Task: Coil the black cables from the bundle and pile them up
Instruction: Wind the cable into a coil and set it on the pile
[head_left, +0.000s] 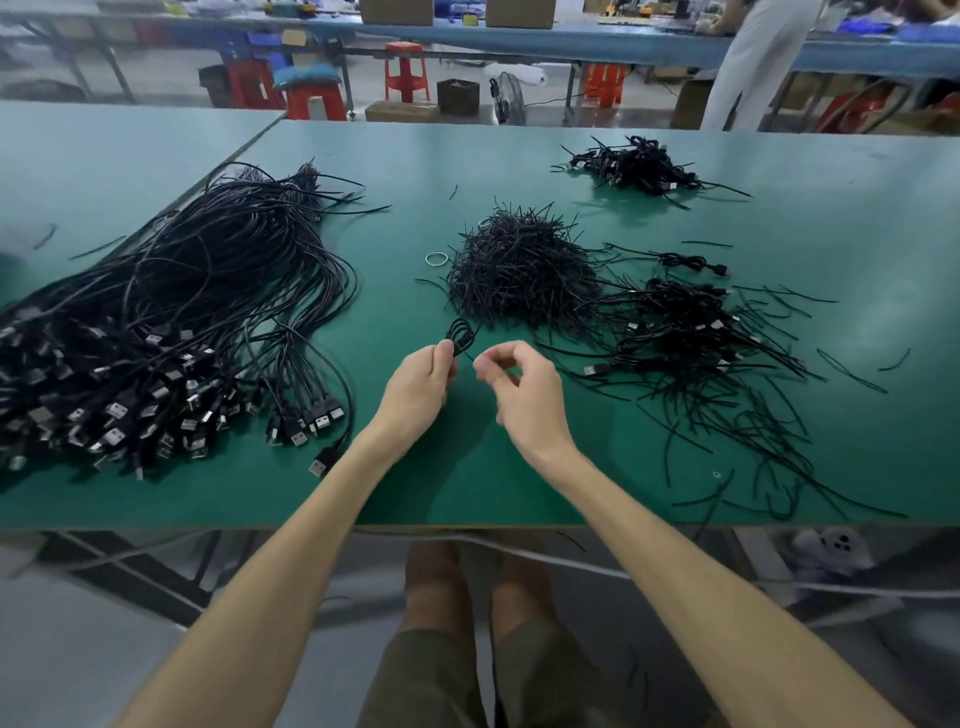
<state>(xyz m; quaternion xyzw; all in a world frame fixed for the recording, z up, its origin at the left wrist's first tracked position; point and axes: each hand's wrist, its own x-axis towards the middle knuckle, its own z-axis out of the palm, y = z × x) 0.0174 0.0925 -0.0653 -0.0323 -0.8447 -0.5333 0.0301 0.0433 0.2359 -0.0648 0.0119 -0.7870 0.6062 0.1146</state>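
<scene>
Left hand (423, 382): fingers pinched on a small looped coil (461, 336), mid-frame above the counter (415, 467).
Right hand (524, 395): curled, thumb near fingertips; contents unclear.
Bundle (171, 332): glossy black cables, frame left.

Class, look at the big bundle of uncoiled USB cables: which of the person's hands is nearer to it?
Left. The left hand sits just right of the bundle; the right hand lies farther right.

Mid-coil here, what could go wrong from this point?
The small coil is pinched only by the left hand; the right hand looks empty, so the loops may spring open. The loose ties heap lies just beyond and could snag it. USB plugs of the cable bundle sit near the table edge.
</scene>
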